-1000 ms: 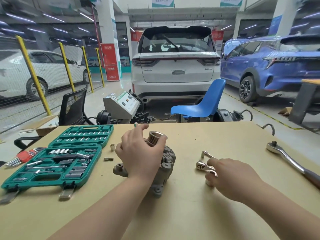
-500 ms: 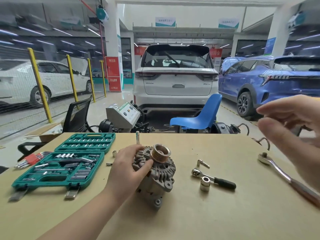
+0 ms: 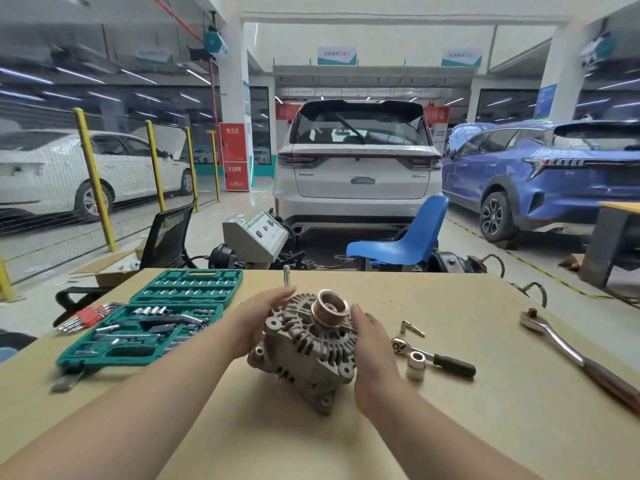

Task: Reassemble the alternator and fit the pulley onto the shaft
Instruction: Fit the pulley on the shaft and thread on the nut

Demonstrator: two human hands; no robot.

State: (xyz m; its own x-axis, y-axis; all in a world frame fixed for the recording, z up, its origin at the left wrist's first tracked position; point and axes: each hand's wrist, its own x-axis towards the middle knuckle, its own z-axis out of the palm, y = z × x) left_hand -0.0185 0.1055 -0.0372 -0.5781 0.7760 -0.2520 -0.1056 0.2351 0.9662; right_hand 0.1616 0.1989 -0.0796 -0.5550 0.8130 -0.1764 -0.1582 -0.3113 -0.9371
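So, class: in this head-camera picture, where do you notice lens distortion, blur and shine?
Head view: wide-angle bending curves the table edge and the yellow posts; the ceiling and outer edges are smeared, while the alternator between the left hand and right hand is sharp; the pulley and large ratchet glint.

A lit garage: white car (image 3: 358,168) far centre, blue car (image 3: 540,174) right, yellow posts (image 3: 95,178) left, blue chair (image 3: 401,240) near a tan table (image 3: 450,427).

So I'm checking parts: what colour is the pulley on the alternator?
Coppery bronze pulley, on the grey alternator; head view.
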